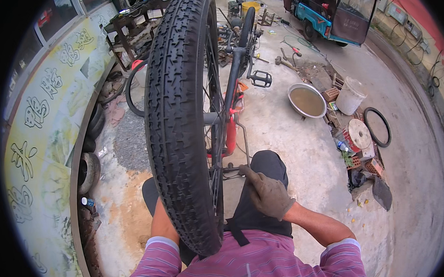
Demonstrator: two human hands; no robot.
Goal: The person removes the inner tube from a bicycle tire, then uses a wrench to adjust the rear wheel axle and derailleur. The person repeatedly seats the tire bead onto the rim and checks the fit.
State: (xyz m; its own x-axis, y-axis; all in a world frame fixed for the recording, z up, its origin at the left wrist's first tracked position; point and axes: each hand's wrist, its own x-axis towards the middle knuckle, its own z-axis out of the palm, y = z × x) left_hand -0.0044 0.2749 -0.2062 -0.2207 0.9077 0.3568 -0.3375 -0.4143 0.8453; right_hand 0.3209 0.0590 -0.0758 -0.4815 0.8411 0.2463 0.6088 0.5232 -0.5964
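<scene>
Black bicycle tyre (175, 120), block-treaded, stands upright nearest the camera, spanning 12 to 6 o'clock just left of centre. Red and black bicycle frame (231, 130) extends beyond it toward 12 o'clock; one pedal (262, 79) sits at 1 o'clock. Right hand (270, 193), gloved, 5 o'clock: fingertips at a small metal rod (232, 169) beside the wheel; whether this grip is closed on it cannot be told. Left forearm (162, 223), 7 o'clock, runs behind the tyre, which hides that hand; its grip cannot be determined. Basin (307, 116) of murky water: 2 o'clock. Loose tyre (387, 129): 3 o'clock, on the ground.
</scene>
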